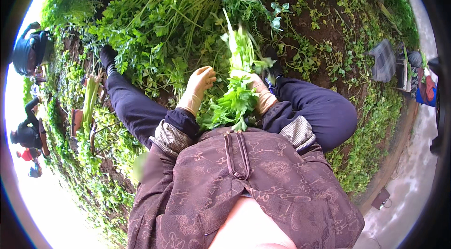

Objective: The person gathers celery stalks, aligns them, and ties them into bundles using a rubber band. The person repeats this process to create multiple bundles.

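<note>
My right hand (pixel 260 92), in a pale glove, grips a bunch of leafy celery (pixel 241 55) around its stalks. The bunch is partly blurred; its pale stalk ends point away from me and its leaves hang towards my lap. To its left my left hand (pixel 200 86), also gloved, is held in the air, fingers loosely bent and nothing visible in them. Beyond my hands, between my spread legs, lies a large heap of cut celery (pixel 176 12), leaves towards me and root ends at the far side.
Loose leaves and trimmings (pixel 317 48) cover the brown soil. At left, a celery bunch (pixel 90 99) lies by a brown object (pixel 76 122), and several people work farther off. At right are a grey plastic-like object (pixel 383 60), a crate (pixel 405 74) and a pale path (pixel 405 182).
</note>
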`<state>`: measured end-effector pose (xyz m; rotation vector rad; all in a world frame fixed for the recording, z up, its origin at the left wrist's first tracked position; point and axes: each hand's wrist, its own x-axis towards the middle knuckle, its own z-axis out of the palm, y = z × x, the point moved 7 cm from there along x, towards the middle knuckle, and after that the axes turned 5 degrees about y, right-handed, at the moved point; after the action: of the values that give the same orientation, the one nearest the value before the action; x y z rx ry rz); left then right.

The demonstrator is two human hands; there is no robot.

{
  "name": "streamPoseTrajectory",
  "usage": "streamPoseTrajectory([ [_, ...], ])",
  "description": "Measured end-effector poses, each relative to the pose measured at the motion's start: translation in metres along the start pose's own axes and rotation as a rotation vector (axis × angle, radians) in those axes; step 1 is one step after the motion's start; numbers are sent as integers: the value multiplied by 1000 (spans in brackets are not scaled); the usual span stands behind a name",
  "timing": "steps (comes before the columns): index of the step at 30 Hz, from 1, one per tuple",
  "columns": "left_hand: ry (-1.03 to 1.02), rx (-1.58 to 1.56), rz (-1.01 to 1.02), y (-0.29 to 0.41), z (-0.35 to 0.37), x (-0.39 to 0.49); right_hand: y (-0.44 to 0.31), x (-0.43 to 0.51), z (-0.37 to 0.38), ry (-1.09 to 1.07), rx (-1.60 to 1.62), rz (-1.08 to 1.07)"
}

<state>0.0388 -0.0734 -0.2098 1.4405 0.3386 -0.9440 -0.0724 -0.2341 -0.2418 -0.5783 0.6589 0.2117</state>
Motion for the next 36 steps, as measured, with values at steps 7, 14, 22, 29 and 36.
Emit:
streamPoseTrajectory([
  [7, -126, 84, -51, -28, 19, -14, -5, -39, 8, 277, 155, 178],
  [14, -555, -307, -44, 42, 97, -77, -91, -110, 119, 28, -572, -3],
  [22, 17, -989, 509, 173, -37, -21, -161, -207, 205, -104, -1352, -89],
  [29, 134, -523, 658, 204, -151, -74, -188, -228, 227, -97, -1851, -305],
  [36, 300, 576, 1607, 149, -8, -175, -161, -211, 243, -114, -1697, -195],
])
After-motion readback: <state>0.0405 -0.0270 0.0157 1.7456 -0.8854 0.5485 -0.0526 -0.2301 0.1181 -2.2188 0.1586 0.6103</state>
